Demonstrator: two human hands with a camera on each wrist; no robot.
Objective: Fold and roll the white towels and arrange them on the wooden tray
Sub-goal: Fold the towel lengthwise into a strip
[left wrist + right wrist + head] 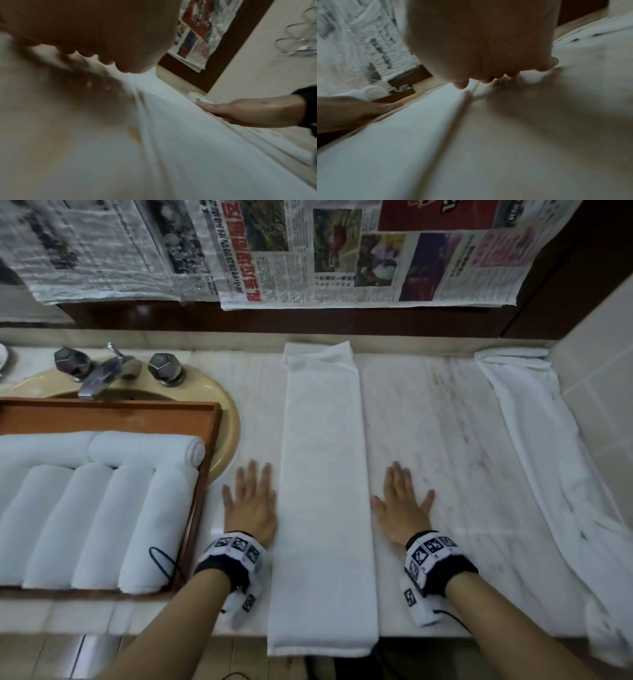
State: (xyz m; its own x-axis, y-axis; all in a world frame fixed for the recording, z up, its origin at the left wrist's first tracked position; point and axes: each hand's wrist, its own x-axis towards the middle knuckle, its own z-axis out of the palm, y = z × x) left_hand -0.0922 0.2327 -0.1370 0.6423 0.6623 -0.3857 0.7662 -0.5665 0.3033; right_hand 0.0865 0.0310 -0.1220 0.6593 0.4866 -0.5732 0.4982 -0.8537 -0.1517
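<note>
My left hand (251, 501) and right hand (404, 505) lie flat, fingers spread, holding nothing — the folded towel (323, 491) runs lengthwise up the frame's centre between them, equally near, tray (209, 440) at left.

Towel (322, 491) between hands, tray (212, 419) left.
</note>
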